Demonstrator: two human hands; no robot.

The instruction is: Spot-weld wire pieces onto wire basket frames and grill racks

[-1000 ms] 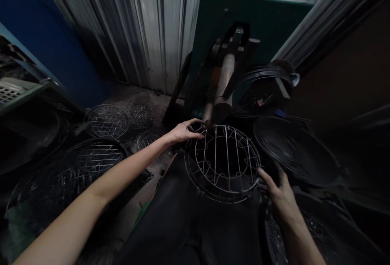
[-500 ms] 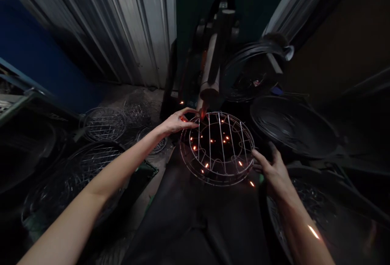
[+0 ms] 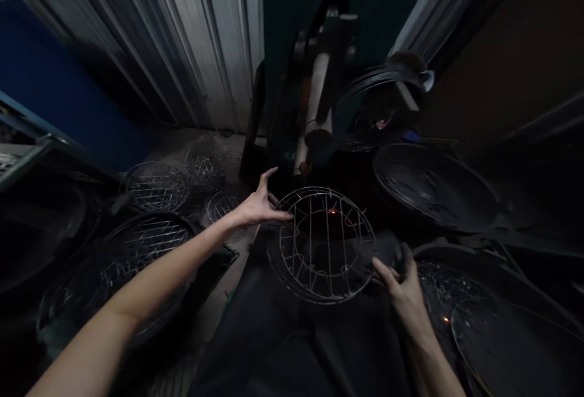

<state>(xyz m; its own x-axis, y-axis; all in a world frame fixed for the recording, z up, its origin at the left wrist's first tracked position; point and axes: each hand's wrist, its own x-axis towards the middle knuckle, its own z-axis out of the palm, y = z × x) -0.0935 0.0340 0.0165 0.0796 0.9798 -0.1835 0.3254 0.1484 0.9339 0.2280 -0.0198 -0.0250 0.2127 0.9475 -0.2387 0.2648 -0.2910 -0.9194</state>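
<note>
So half a second ago sparks were flying all over the wire basket (image 3: 322,245), with the electrode tip (image 3: 305,169) pressed right at its far rim; now they're pretty much gone, just one small orange glow left inside the frame, and the basket has dropped lower and tipped toward the person's lap, clear of the tip. To me that reads as one weld spot done and the piece being shifted round for another joint, though that's a judgement call. The left hand (image 3: 258,205) sits on the far-left rim with the fingers spread and the thumb up, more steadying than clamping. The right hand (image 3: 396,275) is at the near-right rim, fingers curled onto the wire, and it looks like a pinch grip, but it's dark down there so I can't swear to it. The hands are well apart, one on each side of the basket. As for containers: the basket itself is empty, just ring and ribs over the dark apron. Left of it, on the floor, flat round wire grids (image 3: 155,185) lie in loose stacks, and a bigger round grid (image 3: 150,239) sits nearer the left forearm. On the right there's a coil of dark wire (image 3: 433,184), with another wire hoop (image 3: 511,342) near the right forearm.
</note>
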